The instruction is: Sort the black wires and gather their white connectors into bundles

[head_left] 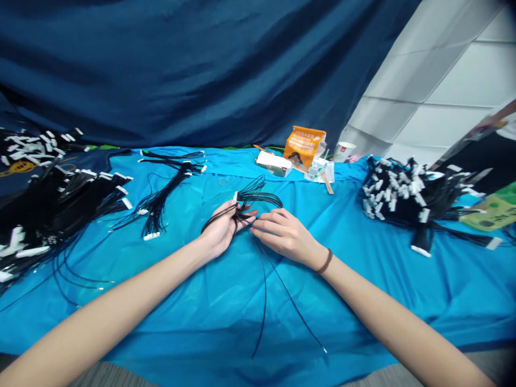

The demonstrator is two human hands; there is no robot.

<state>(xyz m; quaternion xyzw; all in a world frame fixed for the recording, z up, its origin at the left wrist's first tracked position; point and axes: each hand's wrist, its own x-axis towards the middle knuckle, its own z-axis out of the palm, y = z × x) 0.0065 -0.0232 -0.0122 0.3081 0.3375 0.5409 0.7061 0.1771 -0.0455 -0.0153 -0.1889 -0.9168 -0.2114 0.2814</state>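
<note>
Over the middle of a blue cloth (pixel 189 301), my two hands hold one black wire harness (pixel 262 199). My left hand (pixel 221 228) is closed around the bundle near a white connector (pixel 236 196), with wires looping over the palm. Pinched fingers of my right hand (pixel 284 234) grip the wires where they curve round on the right; a dark band circles that wrist. Two loose wires (pixel 282 285) hang below the hands, one ending in a small bright tip. The exact pinch point is hidden behind the right fingers.
Piles of black harnesses with white connectors lie at left (pixel 60 204) and right (pixel 403 188). A smaller harness bundle (pixel 165 199) rests left of my hands. Behind are an orange packet (pixel 304 146), a small box (pixel 274 163) and a paper cup (pixel 344 151). Part of a person (pixel 500 134) shows far right.
</note>
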